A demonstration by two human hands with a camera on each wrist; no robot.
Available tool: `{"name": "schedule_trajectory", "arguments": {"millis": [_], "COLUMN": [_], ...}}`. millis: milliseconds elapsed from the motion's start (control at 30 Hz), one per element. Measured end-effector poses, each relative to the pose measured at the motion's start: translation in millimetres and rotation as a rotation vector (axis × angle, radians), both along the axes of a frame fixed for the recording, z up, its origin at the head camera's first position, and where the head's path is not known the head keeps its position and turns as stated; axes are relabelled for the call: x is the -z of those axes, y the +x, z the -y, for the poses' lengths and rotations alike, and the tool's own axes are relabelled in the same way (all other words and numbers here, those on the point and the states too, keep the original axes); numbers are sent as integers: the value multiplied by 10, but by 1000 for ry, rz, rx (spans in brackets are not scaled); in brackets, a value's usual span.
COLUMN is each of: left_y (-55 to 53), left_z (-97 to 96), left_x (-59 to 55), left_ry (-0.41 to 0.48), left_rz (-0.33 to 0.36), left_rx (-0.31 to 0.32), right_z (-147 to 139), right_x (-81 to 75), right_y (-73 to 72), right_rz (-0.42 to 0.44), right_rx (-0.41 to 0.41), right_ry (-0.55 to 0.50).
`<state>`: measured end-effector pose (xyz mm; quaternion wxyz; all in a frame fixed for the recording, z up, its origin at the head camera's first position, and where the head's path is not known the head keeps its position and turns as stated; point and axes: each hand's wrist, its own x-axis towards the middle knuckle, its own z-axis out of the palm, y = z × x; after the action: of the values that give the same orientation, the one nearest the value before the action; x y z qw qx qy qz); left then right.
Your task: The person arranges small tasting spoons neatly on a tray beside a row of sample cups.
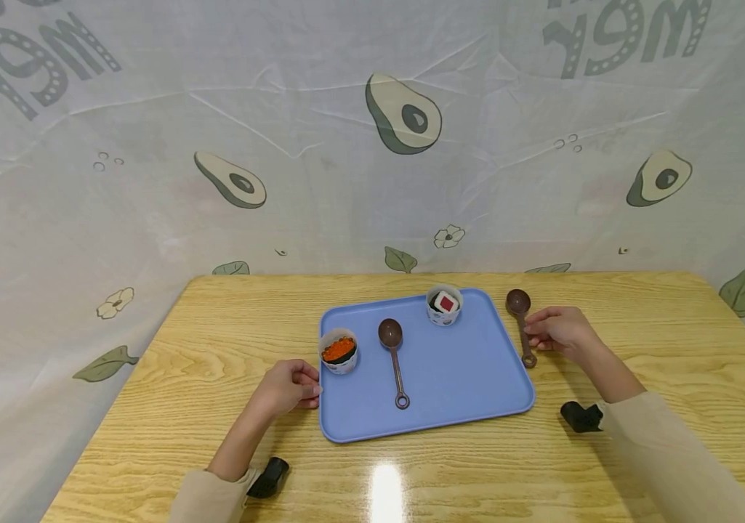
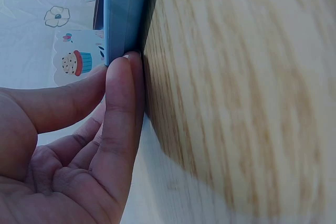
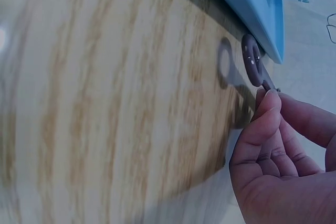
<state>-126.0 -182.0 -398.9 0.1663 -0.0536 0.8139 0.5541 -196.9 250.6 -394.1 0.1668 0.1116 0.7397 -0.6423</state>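
My left hand [image 1: 290,387] pinches the left rim of a blue tray [image 1: 464,378]; the left wrist view shows thumb and fingertips at the tray's edge [image 2: 123,19]. My right hand [image 1: 558,330] holds a brown spoon [image 1: 519,301] by its handle just right of the tray. In the right wrist view, the ring end of that spoon [image 3: 252,61] casts a shadow on the table. A second brown spoon [image 1: 390,333] lies on the tray. Left of it stands a printed paper cup [image 1: 341,367] with an orange-topped sushi piece [image 1: 338,350].
At the tray's back stands another paper cup [image 1: 443,318] holding a white sushi piece with a red centre [image 1: 445,302]. The tray rests on a wooden table [image 1: 248,312]. Behind the table hangs a cloth [image 1: 320,196] printed with avocados. Black devices [image 1: 269,477] sit at both wrists.
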Motion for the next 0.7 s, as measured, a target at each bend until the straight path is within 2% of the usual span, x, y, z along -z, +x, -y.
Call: {"name": "schedule_trajectory", "arguments": {"millis": [700], "left_y": [8], "left_z": [-16], "left_x": [-19], "left_ry": [1], "left_rz": [4], "left_rx": [-10], "right_z": [-93], "right_x": [-177], "right_y": [24], "right_rz": [-36], "right_rx": [-50], "right_ry": [34]}}
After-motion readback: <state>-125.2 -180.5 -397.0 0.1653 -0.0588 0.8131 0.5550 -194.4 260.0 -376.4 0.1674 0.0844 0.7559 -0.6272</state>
